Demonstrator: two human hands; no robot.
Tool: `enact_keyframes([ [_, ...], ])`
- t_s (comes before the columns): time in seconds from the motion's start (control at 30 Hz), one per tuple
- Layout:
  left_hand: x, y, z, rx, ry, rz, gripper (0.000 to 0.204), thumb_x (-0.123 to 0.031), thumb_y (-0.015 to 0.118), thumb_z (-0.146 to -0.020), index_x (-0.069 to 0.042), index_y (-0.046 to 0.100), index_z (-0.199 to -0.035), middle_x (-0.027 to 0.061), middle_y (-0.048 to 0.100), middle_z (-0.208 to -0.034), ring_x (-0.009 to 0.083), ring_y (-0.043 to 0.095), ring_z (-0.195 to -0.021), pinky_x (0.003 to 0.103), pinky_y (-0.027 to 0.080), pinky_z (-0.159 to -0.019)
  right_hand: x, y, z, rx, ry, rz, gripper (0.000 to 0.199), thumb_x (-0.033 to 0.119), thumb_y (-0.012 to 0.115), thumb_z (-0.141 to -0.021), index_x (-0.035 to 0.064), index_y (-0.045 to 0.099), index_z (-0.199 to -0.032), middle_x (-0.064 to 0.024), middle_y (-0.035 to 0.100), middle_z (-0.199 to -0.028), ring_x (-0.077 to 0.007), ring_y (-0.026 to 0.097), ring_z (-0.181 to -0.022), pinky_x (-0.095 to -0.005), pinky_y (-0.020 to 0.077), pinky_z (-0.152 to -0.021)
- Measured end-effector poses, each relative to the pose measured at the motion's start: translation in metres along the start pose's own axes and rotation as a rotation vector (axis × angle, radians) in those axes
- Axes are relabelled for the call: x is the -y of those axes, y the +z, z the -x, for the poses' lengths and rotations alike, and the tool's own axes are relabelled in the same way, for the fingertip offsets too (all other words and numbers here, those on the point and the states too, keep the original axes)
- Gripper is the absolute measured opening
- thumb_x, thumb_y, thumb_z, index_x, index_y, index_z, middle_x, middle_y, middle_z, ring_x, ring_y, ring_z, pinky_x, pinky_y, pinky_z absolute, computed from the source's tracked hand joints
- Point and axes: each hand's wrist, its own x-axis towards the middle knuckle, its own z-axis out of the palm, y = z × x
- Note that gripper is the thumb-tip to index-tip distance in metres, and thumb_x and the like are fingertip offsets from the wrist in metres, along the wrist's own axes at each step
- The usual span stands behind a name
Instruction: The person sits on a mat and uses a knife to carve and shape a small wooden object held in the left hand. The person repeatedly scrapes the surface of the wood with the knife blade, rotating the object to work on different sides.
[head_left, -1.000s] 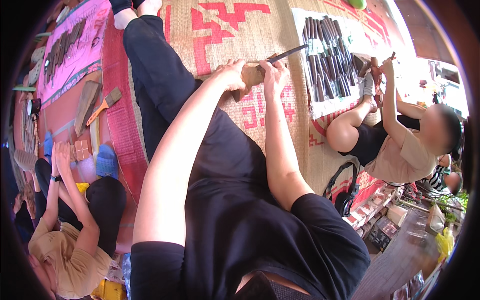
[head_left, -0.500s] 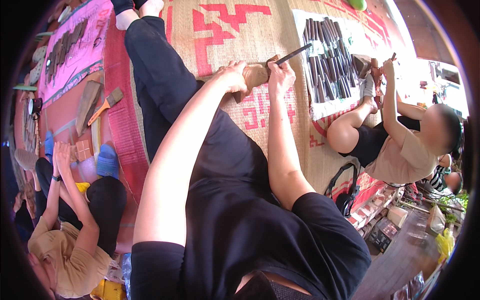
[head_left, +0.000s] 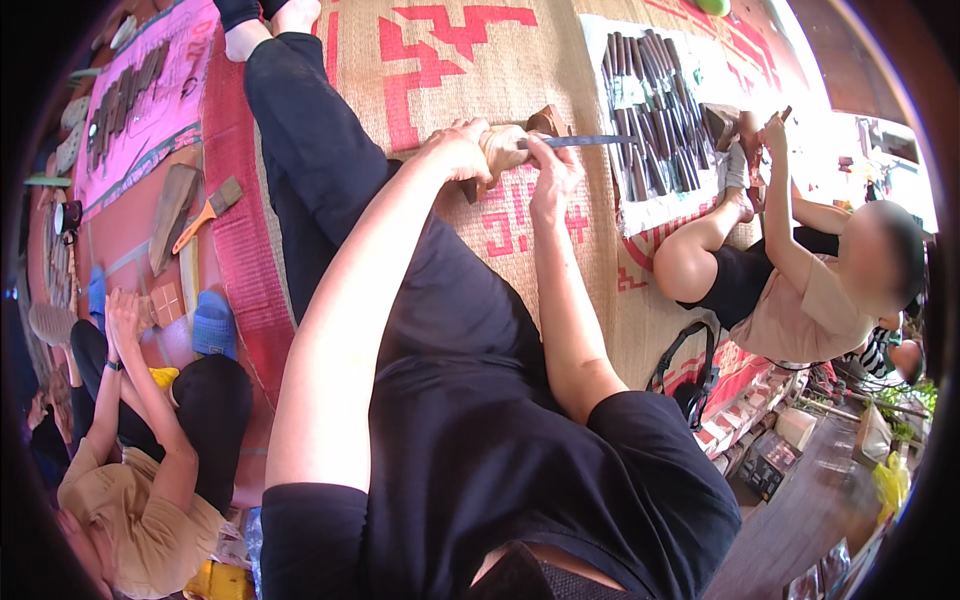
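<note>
My left hand (head_left: 462, 150) is closed over the near end of a pale carved piece of wood (head_left: 504, 152), which lies above the woven mat. A long, flat, dark grey tool, file-like in shape (head_left: 600, 141), is pinched in my right hand (head_left: 555, 172). One end of the tool reaches the right side of the wood, and the other points right, toward the rows of tools. Just behind the wood stands a brown wooden block (head_left: 549, 121). My fingers hide part of the carved piece, so its full shape cannot be told.
To the right, several dark-handled carving tools (head_left: 655, 120) lie in rows on a white cloth. A person (head_left: 800, 290) sits beyond, holding reddish wood. On the left are a brush (head_left: 212, 212), a wooden wedge (head_left: 175, 215), a pink sheet (head_left: 150, 100) with tools, and another seated person (head_left: 140, 480).
The tool has swung from slanting up and right to nearly level, its near end now at the wood. My right hand has turned and dropped slightly; the left hand keeps its hold.
</note>
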Motion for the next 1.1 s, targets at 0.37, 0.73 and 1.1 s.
enact_keyframes([
  [0.37, 0.002, 0.002, 0.001, -0.041, 0.038, 0.027, 0.076, -0.02, 0.075, -0.052, -0.009, 0.049, -0.122, 0.0138, 0.053, -0.119, 0.0272, 0.053, -0.11, 0.036, 0.045, -0.09, -0.012, -0.017, 0.009, -0.047, 0.04, -0.074, 0.018, 0.003, 0.068, -0.077, 0.0019, 0.065, -0.094, -0.0013, 0.064, -0.078, -0.0081, 0.055, -0.069, -0.0218, 0.0428, -0.063],
  [0.73, 0.004, 0.003, -0.005, -0.022, 0.023, 0.056, 0.076, -0.018, 0.075, -0.05, -0.007, 0.05, -0.121, 0.0146, 0.055, -0.116, 0.0272, 0.054, -0.108, 0.035, 0.045, -0.089, -0.012, -0.025, 0.004, -0.114, 0.037, -0.094, 0.011, 0.001, 0.067, -0.077, 0.0011, 0.066, -0.088, -0.0036, 0.065, -0.078, -0.0079, 0.057, -0.066, -0.0207, 0.0473, -0.058],
  [1.1, 0.007, 0.002, -0.007, -0.033, 0.064, 0.07, 0.077, -0.017, 0.074, -0.05, -0.007, 0.05, -0.122, 0.0158, 0.056, -0.114, 0.0271, 0.055, -0.106, 0.034, 0.046, -0.087, -0.01, -0.026, -0.002, -0.086, 0.105, -0.084, 0.011, 0.003, 0.067, -0.078, 0.0001, 0.065, -0.089, -0.0046, 0.066, -0.078, -0.0095, 0.061, -0.066, -0.0194, 0.0487, -0.057],
])
